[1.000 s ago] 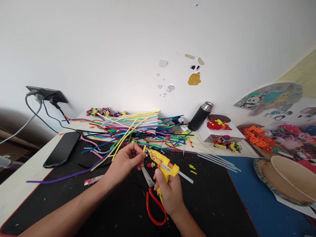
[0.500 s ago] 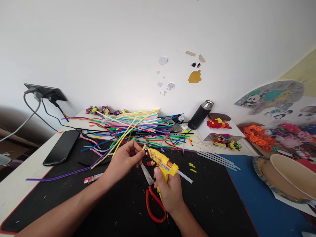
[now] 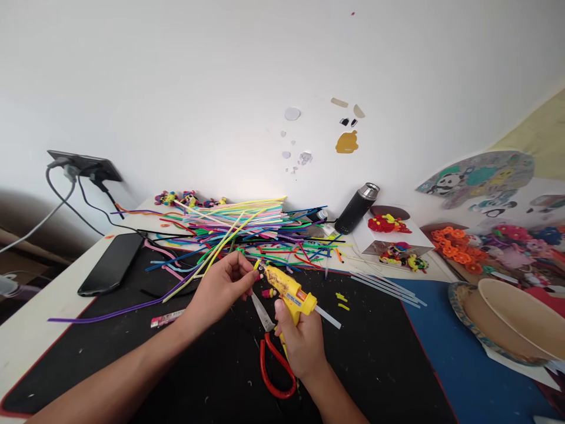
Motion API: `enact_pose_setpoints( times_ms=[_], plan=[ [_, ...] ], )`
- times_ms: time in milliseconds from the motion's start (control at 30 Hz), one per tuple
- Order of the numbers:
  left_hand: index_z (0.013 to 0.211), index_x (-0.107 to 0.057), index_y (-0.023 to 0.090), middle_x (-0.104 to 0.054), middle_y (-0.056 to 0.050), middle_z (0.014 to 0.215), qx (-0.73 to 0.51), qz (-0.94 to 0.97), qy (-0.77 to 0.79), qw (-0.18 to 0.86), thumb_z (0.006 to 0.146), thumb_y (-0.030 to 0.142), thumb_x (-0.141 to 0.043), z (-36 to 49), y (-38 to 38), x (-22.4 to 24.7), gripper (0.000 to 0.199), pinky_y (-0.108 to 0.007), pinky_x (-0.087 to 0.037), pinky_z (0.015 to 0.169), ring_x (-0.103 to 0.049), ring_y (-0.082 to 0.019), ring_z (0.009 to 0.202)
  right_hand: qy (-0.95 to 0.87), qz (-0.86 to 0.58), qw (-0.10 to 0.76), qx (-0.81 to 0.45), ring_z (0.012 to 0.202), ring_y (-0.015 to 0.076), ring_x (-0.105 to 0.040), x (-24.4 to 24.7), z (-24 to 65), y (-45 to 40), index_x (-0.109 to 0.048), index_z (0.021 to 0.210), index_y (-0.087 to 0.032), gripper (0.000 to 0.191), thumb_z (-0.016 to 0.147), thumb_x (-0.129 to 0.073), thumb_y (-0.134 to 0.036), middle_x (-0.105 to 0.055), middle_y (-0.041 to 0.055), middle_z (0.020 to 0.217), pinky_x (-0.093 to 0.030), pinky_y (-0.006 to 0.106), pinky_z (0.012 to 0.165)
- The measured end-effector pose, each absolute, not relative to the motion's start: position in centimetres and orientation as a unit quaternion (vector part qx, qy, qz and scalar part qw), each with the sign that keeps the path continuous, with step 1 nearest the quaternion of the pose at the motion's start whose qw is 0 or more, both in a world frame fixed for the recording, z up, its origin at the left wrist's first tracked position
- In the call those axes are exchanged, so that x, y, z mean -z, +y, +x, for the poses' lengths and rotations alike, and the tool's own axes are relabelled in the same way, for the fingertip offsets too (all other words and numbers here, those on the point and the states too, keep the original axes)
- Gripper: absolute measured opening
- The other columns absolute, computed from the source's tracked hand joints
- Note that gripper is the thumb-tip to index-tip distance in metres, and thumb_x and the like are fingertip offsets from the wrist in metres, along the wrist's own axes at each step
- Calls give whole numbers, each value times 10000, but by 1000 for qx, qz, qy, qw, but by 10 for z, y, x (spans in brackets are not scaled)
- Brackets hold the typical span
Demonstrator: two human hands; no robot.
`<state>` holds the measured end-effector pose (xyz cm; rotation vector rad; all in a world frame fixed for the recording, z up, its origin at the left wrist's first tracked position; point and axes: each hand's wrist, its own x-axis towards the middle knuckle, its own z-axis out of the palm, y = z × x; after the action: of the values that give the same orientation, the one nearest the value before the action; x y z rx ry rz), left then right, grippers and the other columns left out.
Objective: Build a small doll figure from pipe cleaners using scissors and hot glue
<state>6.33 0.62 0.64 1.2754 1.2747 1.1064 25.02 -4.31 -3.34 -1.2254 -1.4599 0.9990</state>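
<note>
My right hand (image 3: 302, 338) is wrapped round the grip of a yellow hot glue gun (image 3: 285, 287), with a clear glue stick poking out of its back. The gun's nozzle points left, close to the fingertips of my left hand (image 3: 227, 280). Those fingers pinch a small yellow piece (image 3: 257, 267) with a black-and-white eye-like spot; most of it is hidden. Below the nozzle lies a small pink and yellow figure (image 3: 268, 292). Scissors with red handles (image 3: 279, 368) rest on the black mat, partly behind my right hand.
Colourful pipe cleaners (image 3: 238, 221) are heaped at the back. A phone (image 3: 110, 265) lies left. Yellow snippets (image 3: 342, 301) and spare glue sticks (image 3: 386, 288) lie right, near a black flask (image 3: 356, 209), a white box (image 3: 399, 235) and a bowl (image 3: 521, 318).
Both hands keep nearly the same pose, the glue gun still beside the left fingertips. The camera's view has shifted slightly.
</note>
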Motion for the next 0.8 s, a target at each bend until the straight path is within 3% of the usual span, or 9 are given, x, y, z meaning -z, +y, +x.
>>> enact_pose_setpoints(
  times_ms=[300,567,800],
  plan=[
    [794,-565,224,-621,51,624,-451,527,525,493,799,434,-780,63,7,-4,301,-244,-482,496,-571,-127,504,-605,-493,463,-420,475,162,-523,38,249,-44,-705,777,-201,508,1036,-545,-608,-546,-5,529,-424,263,475],
    [785,-557,228,-625,50,624,-456,522,532,486,796,446,-784,62,8,-4,315,-245,-492,496,-573,-127,499,-621,-495,466,-391,487,156,-521,36,250,-44,-610,657,-213,555,1049,-519,-595,-524,-11,520,-438,267,516],
    [795,-573,233,-626,48,635,-450,526,539,480,803,433,-787,62,7,-3,293,-250,-493,500,-591,-139,515,-614,-510,467,-381,493,173,-525,38,251,-44,-725,766,-199,547,1034,-522,-631,-526,-6,500,-463,281,529]
  ],
)
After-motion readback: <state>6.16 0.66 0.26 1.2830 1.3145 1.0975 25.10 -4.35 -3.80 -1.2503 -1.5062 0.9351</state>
